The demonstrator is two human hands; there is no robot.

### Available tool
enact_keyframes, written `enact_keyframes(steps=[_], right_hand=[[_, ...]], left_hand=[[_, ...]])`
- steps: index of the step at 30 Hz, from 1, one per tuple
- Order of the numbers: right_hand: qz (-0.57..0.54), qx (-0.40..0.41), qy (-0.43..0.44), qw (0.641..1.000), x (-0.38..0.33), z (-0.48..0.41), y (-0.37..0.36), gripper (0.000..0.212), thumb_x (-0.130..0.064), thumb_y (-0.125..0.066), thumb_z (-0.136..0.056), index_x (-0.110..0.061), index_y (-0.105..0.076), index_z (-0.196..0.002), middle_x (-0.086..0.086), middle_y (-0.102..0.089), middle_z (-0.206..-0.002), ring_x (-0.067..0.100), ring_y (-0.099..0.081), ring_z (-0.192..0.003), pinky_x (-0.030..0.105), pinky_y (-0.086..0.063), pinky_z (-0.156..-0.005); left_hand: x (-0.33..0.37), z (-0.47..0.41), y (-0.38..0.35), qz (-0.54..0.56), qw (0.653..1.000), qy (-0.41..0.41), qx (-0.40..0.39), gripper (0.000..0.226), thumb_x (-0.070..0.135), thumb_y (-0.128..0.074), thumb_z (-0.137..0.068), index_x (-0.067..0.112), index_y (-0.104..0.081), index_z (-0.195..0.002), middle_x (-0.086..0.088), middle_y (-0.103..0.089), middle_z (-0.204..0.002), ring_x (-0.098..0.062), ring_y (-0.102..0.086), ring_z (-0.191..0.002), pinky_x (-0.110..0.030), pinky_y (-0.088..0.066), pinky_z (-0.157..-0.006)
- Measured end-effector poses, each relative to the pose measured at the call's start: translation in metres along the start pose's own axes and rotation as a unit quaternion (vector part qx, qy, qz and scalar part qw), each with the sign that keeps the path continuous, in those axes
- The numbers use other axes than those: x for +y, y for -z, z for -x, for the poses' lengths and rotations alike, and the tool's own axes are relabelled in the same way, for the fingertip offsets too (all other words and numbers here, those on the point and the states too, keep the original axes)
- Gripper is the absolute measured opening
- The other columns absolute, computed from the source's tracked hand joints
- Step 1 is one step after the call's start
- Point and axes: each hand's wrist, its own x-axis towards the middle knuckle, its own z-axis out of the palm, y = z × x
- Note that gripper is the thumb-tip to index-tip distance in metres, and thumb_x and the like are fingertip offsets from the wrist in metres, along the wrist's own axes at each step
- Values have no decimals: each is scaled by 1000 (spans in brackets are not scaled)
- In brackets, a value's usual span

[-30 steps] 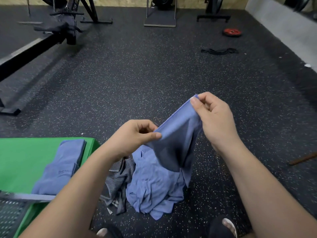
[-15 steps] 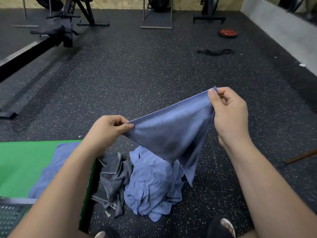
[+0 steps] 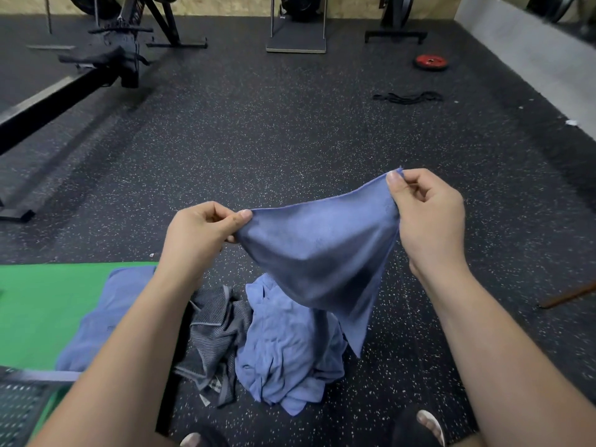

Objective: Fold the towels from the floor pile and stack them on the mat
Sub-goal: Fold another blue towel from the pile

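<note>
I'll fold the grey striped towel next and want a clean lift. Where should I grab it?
Probably take the grey striped towel by its hemmed top corner, from above. That corner stands free of the crumple, while the blue heap crowds its right side.

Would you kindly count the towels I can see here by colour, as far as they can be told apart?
Blue: 3 (the held towel, the folded towel on the mat, the crumpled towel in the floor pile)
Grey striped: 1 (the grey towel in the same pile)
Total: 4 visible; the folds may hide more.
</note>
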Motion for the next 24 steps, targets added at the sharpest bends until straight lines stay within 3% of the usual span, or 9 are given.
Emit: enact_keyframes(steps=[4, 7, 12, 16, 21, 24], right_hand=[[67, -25, 24, 997, -2, 14, -10, 17, -36, -72, -101, -22, -77, -91, -4, -72, -79, 16, -62, -73, 43, -53, -75], [89, -63, 33, 994, -7, 32, -25, 12, -32, -74, -100, -27, -76, -89, -13, -73, -77, 3, -62, -71, 32, -52, -75], [110, -118, 60, 985, -11, 57, -43, 13, -28, -74, -101, -24, -76, -89, -13, -73, -77, 5, -66, -75, 24, -51, -72], [112, -131, 60, 983, -14, 67, -51, 14, -26, -74, -100, -23, -73, -87, -13, -73, -78, 7, -69, -78, 32, -55, -77], [107, -138, 58, 983, -14, 70, -53, 14, -27, -73, -101, -24, -69, -87, -12, -74, -80, 9, -70, -82, 40, -57, -79], [111, -143, 68, 981, -14, 70, -52, 14, -26, -74, -100, -24, -71, -86, -12, -73, -81, 10, -69, -82, 39, -56, -78]], left_hand=[[13, 17, -16, 0, 999, -1, -36, 27, 41, -86, -90, 17, -79, -80, -4, -71, -69, -14, -60, -65, -33, -43, -68], [23, 34, -34, 3, 998, 3, -68, 22, 33, -84, -93, 15, -81, -83, 0, -72, -69, -8, -60, -61, -26, -45, -63], [31, 51, -62, 12, 994, 13, -105, 14, 19, -77, -99, 9, -83, -91, 9, -70, -64, 0, -57, -55, -15, -41, -54], [36, 61, -69, 14, 995, 16, -94, 14, 23, -80, -97, 11, -82, -89, 9, -69, -63, 1, -53, -49, -10, -39, -51], [36, 63, -69, 12, 998, 0, -69, 19, 33, -85, -92, 18, -78, -83, -2, -77, -75, -8, -64, -62, -26, -51, -61], [38, 65, -68, 22, 998, -5, -55, 12, 25, -82, -96, 17, -81, -86, 7, -72, -67, -1, -56, -55, -14, -42, -53]])
